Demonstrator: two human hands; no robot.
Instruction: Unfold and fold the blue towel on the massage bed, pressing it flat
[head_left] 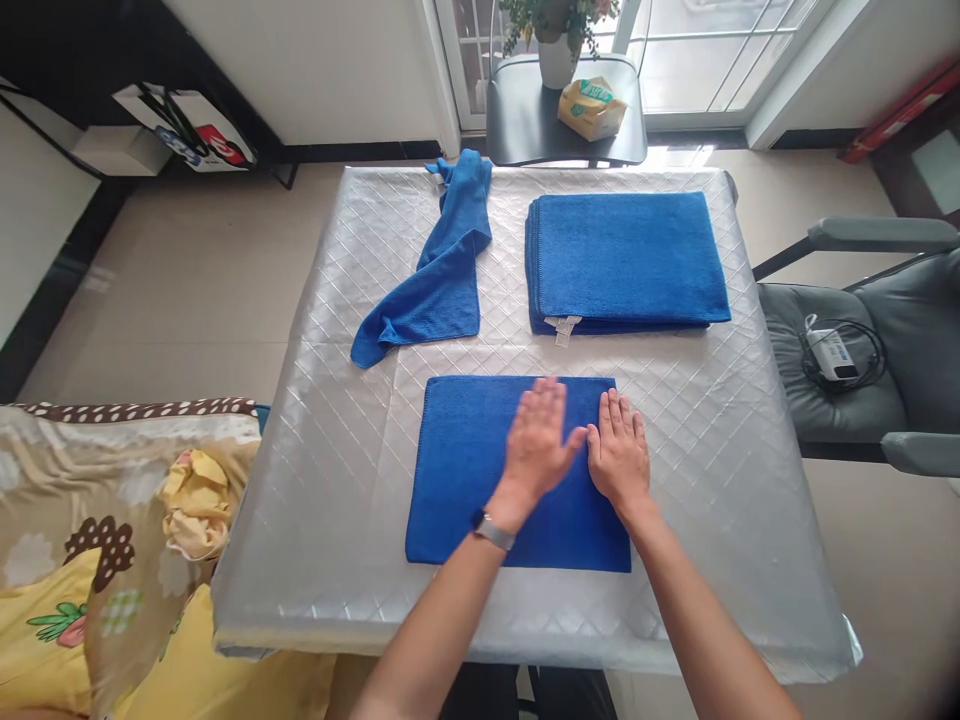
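Guessing I'm smoothing — the nearest blue towel [461, 460] is lying on the worktop [322, 500], left hand [536, 440] spread open over its middle, right hand [621, 455] resting flat at its right edge, neither gripping anything. Next stroke's probably needing flat palms.

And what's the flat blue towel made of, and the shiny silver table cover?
Flat blue towel: soft-looking fabric, perhaps microfibre, because it's matte and slightly fuzzy, and its edge looks stitched.
Silver table cover: probably plastic or coated cloth, since it gleams and shows criss-cross diamond lines.
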